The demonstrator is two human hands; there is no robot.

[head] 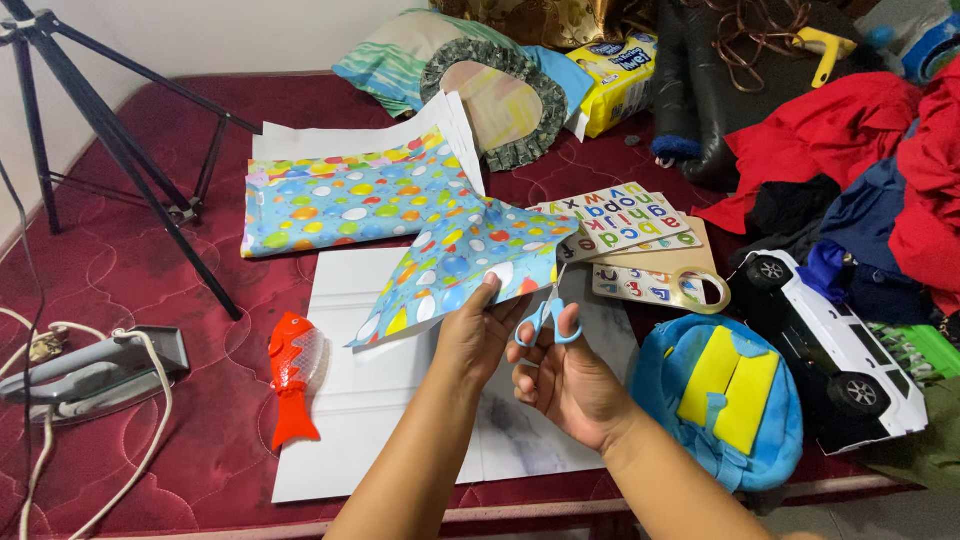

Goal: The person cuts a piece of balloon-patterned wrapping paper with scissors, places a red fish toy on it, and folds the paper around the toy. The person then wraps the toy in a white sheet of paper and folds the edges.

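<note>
My left hand (478, 332) pinches the near edge of a blue wrapping paper sheet (440, 235) printed with coloured balloons, lifting it off the bed. My right hand (565, 380) holds small blue-handled scissors (549, 311), fingers through the loops, blades pointing up into the paper's edge just right of my left thumb. More of the same wrapping paper (340, 205) lies flat farther back, with white sheets beneath it. A white board (370, 390) lies under my hands.
A red toy fish (294, 375) lies left of the board, a clothes iron (90, 375) with cord farther left, tripod legs (110, 140) behind. Right: alphabet puzzle board (620, 220), tape roll (700, 290), blue-yellow backpack (730, 400), white toy car (835, 340), piled clothes (850, 150).
</note>
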